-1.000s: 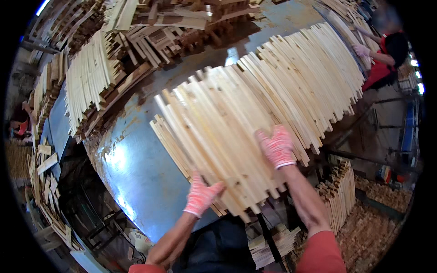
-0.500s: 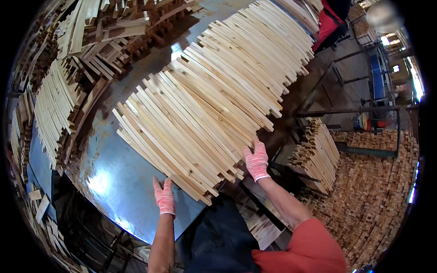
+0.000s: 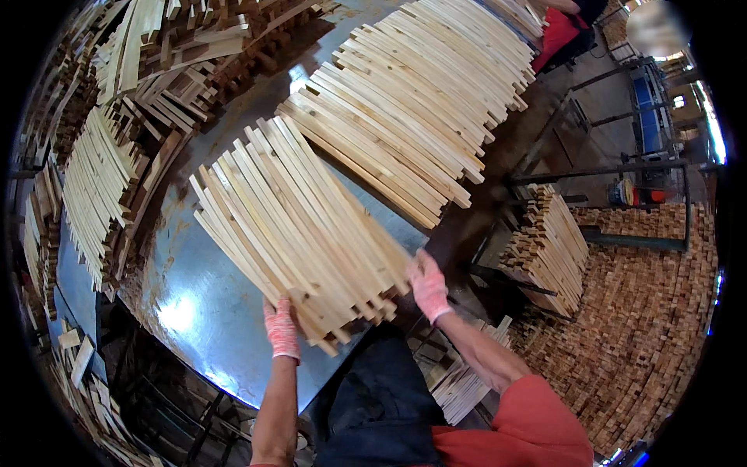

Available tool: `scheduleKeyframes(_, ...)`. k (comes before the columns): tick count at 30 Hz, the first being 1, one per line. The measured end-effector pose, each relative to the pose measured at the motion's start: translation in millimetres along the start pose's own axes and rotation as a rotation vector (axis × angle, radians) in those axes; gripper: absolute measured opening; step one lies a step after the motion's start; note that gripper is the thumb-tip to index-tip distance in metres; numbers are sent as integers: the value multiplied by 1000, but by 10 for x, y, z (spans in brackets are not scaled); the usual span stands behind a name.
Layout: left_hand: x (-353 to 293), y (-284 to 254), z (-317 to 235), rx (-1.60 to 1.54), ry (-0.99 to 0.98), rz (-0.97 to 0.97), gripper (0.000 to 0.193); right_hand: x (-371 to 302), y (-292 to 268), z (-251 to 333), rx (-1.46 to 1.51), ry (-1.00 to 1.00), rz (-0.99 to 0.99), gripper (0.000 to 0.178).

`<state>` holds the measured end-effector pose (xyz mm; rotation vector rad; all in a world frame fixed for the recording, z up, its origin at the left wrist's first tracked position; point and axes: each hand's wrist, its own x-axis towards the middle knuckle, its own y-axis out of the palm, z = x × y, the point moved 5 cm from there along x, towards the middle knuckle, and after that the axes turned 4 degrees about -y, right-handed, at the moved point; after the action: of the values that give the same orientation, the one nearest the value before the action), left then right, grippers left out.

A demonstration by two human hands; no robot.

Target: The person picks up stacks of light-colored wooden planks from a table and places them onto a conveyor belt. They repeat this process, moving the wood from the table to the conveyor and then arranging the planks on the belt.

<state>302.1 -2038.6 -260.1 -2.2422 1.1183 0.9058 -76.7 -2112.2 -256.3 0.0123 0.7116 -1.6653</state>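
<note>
A row of pale wooden strips (image 3: 288, 226) lies side by side on the metal table in front of me, their ends uneven. My left hand (image 3: 281, 327), in a pink knitted glove, presses on the near left edge of this row, its fingertips at the outer strips. At the right end, my right hand (image 3: 428, 286), gloved alike, has its fingers curled at the ends of the rightmost strips, which are slightly blurred. Beyond an open wedge of table lies a second, wider row of wooden strips (image 3: 412, 101), touched by neither hand.
The shiny metal table (image 3: 183, 272) extends to the left. Stacked wood pieces (image 3: 187, 54) rise at the far left, near a pile of strips (image 3: 97, 187). A rack of strips (image 3: 548, 257) and a mass of stacked blocks (image 3: 638, 327) stand right. Another person's arm (image 3: 564, 6) shows far right.
The near strips have separated from the far row, swinging left and toward me, with table now showing between. My left hand has closed in on their edge; my right hand moved slightly left and nearer.
</note>
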Motion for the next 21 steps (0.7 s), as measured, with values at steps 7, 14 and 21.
scheduleKeyframes(7,369,-1124,-172,151,42,-53,72,63,359,532,-358,-275,614,62)
scheduleKeyframes(14,389,-737,-318,32,163,-85,65,862,1522,768,393,-259,376,58)
scheduleKeyframes(21,256,-1210,237,118,230,-151,68,141,1574,495,336,-396,340,60)
